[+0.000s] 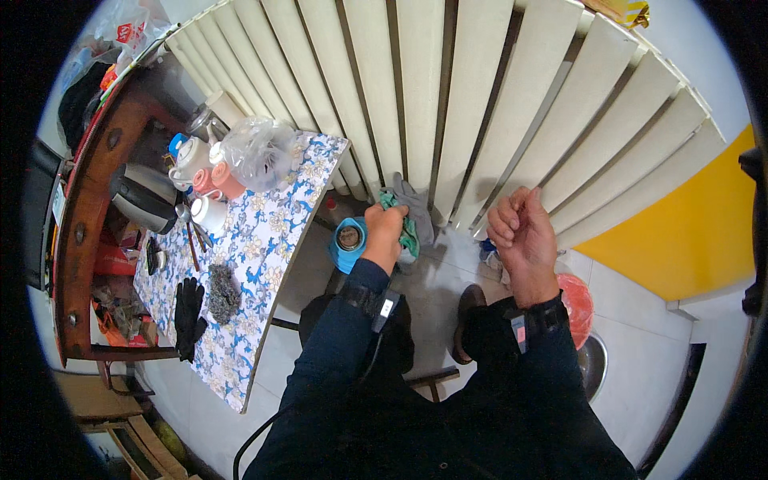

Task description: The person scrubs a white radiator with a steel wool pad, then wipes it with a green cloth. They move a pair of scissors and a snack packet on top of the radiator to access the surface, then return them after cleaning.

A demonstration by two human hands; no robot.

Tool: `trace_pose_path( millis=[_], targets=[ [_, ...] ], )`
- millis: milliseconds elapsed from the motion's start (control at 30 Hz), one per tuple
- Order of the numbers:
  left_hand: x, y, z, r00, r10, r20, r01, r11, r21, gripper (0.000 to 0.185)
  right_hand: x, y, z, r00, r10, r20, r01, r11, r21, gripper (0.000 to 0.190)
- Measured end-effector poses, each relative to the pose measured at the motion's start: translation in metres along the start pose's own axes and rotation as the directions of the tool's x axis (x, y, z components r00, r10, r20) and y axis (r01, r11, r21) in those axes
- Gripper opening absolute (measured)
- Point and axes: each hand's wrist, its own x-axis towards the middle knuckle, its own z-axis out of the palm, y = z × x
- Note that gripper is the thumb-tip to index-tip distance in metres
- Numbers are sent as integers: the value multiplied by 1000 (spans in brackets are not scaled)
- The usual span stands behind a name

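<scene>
My left hand (384, 229) is closed on a green cloth (409, 237), in front of the lower ends of a cream radiator (420, 96). A grey cloth (418, 204) hangs against the green one; whether the hand grips it too, I cannot tell. Just left of that hand is a light blue plastic container (344, 259) with a round, dark-topped opening. My right hand (521, 231) is raised near the radiator's lower edge, palm up with fingers curled, and nothing shows in it. Small crumpled cloth-like items (492, 258) lie beyond its wrist.
To the left stands a table with a floral cover (258, 264), bearing an electric kettle (144, 201), a white mug (208, 213), a teapot (192, 157), black gloves (189, 315) and a grey fluffy scrubber (224, 294). A red basin (577, 312) and a metal bowl (595, 366) are at right.
</scene>
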Motion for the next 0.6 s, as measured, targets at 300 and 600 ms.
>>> trace_pose_path(
  millis=[300,600],
  targets=[
    [73,-9,14,929,-212,-303,199,977,-72,28,4,-2,-4,999,10,-49,-12,999,-36,38],
    [42,45,30,867,490,-84,-493,870,-7,21,-2,-3,2,1000,0,19,1,998,-66,35]
  ],
)
